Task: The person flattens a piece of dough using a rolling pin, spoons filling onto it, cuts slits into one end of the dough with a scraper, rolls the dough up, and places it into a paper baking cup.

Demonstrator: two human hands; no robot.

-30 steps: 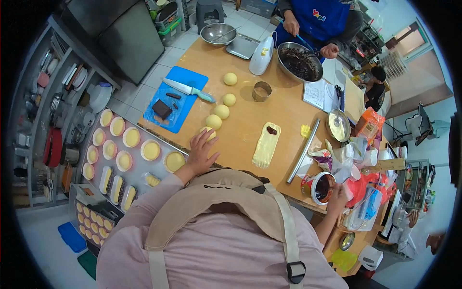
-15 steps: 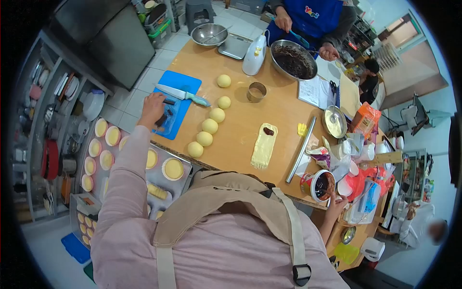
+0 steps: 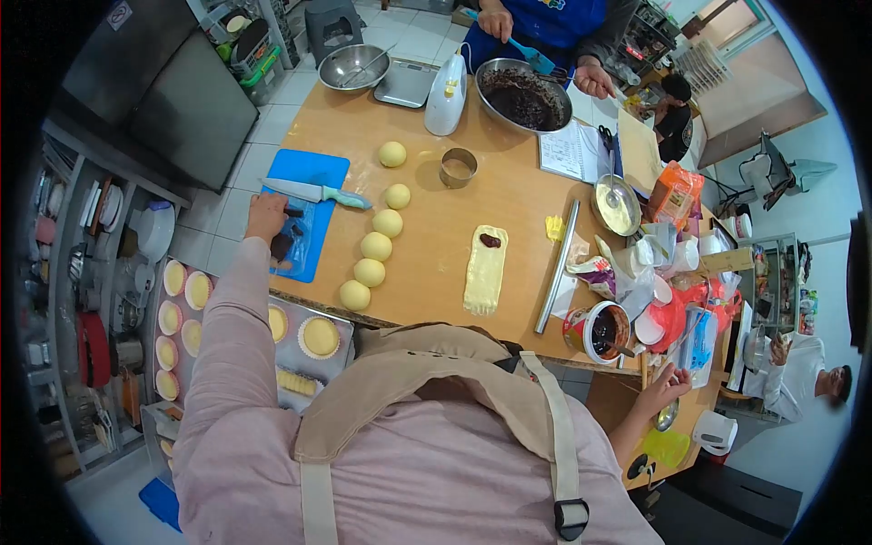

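Observation:
My left hand (image 3: 266, 216) is over the left edge of a blue cutting board (image 3: 320, 170), its fingers closed at a dark brown stick (image 3: 293, 213). More dark pieces (image 3: 281, 246) lie just below on clear plastic. A knife (image 3: 313, 192) with a pale green handle rests across the board. My right hand (image 3: 666, 391) is beside a white tub (image 3: 595, 329) of dark filling, fingers loosely apart and nothing visible in them. A brown handle (image 3: 621, 349) leans in the tub. A flat dough strip (image 3: 484, 282) carries a dark dollop (image 3: 490, 241) near its far end.
Several dough balls (image 3: 376, 246) form a line beside the board. A metal ring (image 3: 459, 168) and rolling bar (image 3: 558, 266) are on the table (image 3: 413, 286). Across it, another person's hand (image 3: 496, 20) holds a blue spatula over a bowl (image 3: 525, 94). Filled paper cups (image 3: 320, 337) sit at lower left.
My right hand has let go of the brown handle in the tub and moved right and down. My left hand stays at the dark sticks. The whole view has shifted slightly.

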